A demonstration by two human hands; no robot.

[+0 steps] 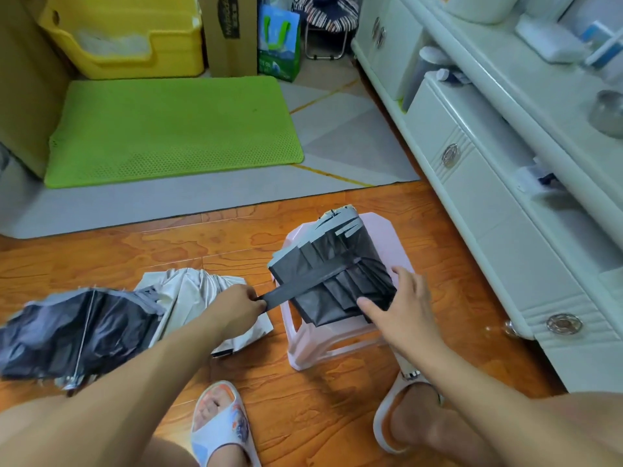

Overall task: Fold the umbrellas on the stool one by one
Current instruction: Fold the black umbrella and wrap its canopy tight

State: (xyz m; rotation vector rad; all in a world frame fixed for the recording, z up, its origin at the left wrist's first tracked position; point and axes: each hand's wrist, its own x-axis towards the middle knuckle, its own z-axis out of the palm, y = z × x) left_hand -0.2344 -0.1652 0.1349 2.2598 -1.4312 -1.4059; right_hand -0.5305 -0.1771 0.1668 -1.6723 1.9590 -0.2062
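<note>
Currently, head view: we pinch the dark strap [286, 293] in our left hand [241, 306], fingers closed on it; our right hand [397, 310] presses flat, fingers spread, on the black umbrella [337, 281] lying on the pink stool [384, 230]. Two more umbrellas [101, 321] lie on the floor, left. Yellow bin [135, 38] holds something white. Cardboard box [231, 32] lettering unreadable.

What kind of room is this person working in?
Most likely a room in a home: a white cabinet along one wall, wood-pattern floor with a green mat, and a pink stool.
</note>
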